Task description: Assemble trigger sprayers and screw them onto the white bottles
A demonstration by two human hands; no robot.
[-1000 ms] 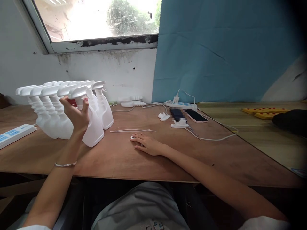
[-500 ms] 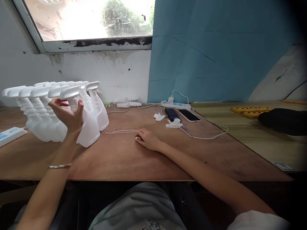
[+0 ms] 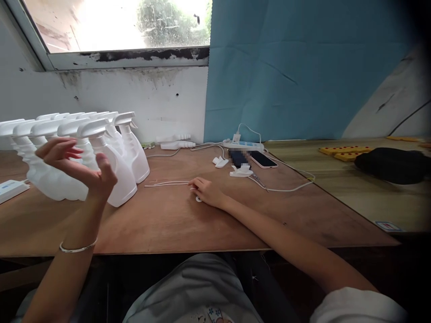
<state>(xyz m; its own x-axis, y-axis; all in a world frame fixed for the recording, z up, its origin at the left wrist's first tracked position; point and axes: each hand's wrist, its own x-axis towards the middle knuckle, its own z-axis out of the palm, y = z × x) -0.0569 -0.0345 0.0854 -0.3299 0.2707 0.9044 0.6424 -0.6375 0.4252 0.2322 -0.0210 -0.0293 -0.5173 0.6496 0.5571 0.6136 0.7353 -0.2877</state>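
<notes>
Left hand gapes, empty, by a bottle. Right hand's grip: cannot tell. Bottle seems light, squeezable; hold its neck.

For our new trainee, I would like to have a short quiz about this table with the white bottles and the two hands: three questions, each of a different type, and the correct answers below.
1. Which of these lies closest to the right hand?
a) the black pouch
b) the thin white tubes
c) the phone

2. True or false: the bracelet is on the right wrist.

3. Complete: the hand raised in front of the spray bottles is the ____ one.

Key:
1. b
2. False; it is on the left wrist.
3. left (the left hand)
</notes>
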